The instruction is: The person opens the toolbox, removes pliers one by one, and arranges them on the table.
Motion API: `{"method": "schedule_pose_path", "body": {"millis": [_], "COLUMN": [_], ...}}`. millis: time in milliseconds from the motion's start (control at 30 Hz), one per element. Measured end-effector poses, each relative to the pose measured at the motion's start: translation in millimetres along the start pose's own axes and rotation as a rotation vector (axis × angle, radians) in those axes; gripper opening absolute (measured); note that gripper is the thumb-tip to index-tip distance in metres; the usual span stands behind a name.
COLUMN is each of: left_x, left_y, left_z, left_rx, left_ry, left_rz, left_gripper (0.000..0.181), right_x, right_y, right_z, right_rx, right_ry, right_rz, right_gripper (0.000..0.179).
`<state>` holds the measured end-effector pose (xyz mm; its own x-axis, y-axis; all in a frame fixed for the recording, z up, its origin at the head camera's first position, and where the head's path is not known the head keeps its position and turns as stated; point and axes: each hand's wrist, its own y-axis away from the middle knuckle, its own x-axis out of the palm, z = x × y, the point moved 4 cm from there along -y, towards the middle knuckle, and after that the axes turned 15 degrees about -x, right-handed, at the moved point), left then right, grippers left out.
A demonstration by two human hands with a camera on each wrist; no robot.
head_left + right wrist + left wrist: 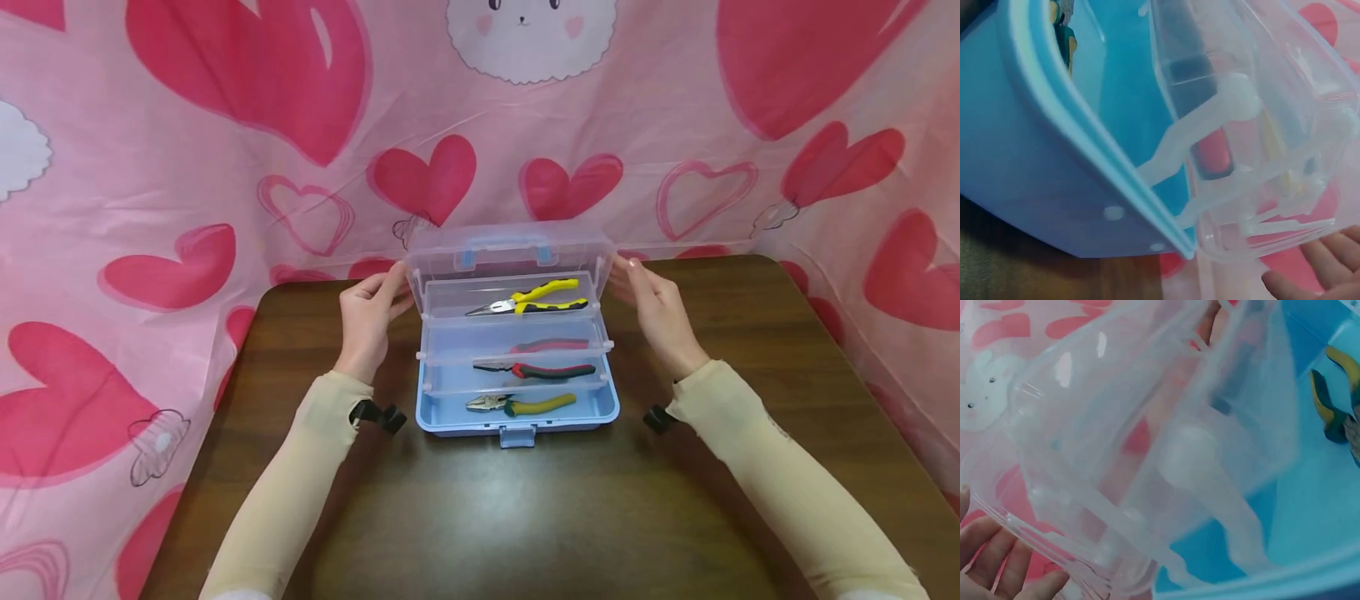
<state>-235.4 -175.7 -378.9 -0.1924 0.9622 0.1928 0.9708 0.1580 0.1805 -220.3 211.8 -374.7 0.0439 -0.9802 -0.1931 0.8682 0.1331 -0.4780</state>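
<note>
A light-blue toolbox (517,431) stands with its clear lid (442,243) raised and its see-through trays (465,332) fanned out on white hinge arms (1169,150). My left hand (366,323) is at the lid's left side, loosely bent fingers (1013,565) right at its edge. On the opposite side my right hand (662,321) has its relaxed fingers (1322,262) beside the lid's edge. Yellow-and-black needle-nose pliers (536,300) lie in the top tray, red-and-black pliers (555,370) lower down. Green-and-yellow combination pliers (525,405) rest in the blue base.
The toolbox sits on a dark wooden table (495,517). A pink heart-printed cloth (315,108) hangs close behind the lid and along both sides. Its blue front latch (517,437) hangs down toward the person.
</note>
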Motion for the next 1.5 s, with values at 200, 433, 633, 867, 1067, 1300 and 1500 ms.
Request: {"method": "schedule_pose_path", "body": {"millis": [200, 433, 633, 867, 1067, 1300, 1500], "left_x": [0.0, -3.0, -6.0, -7.0, -9.1, -11.4, -13.0], "left_y": [-3.1, -9.0, -18.8, -26.7, -33.7, -37.9, -38.1], "left_z": [13.7, 31.7, 47.6, 56.9, 65.8, 70.6, 77.1], "left_rx": [0.007, -0.019, -0.101, -0.138, -0.227, -0.283, -0.336], "left_ry": [-0.022, -0.093, -0.122, -0.152, -0.166, -0.224, -0.224], "left_rz": [0.115, 0.157, 0.130, 0.121, 0.092, 0.108, 0.127], "left_gripper": [0.041, 0.044, 0.045, 0.045, 0.045, 0.044, 0.047], "right_x": [4.6, 11.5, 16.1, 20.4, 23.8, 25.7, 26.2], "right_y": [-0.6, -1.3, -2.2, -8.7, -13.0, -16.2, -14.6], "right_z": [-15.1, -30.8, -41.7, -52.1, -63.1, -73.2, -81.1], "right_rx": [0.071, 0.112, 0.194, 0.250, 0.283, 0.341, 0.377], "right_ry": [-0.150, -0.237, -0.200, -0.269, -0.315, -0.397, -0.396], "right_rz": [0.091, 0.177, 0.235, 0.273, 0.317, 0.367, 0.418], "right_gripper": [0.058, 0.061, 0.061, 0.069, 0.076, 0.084, 0.085]}}
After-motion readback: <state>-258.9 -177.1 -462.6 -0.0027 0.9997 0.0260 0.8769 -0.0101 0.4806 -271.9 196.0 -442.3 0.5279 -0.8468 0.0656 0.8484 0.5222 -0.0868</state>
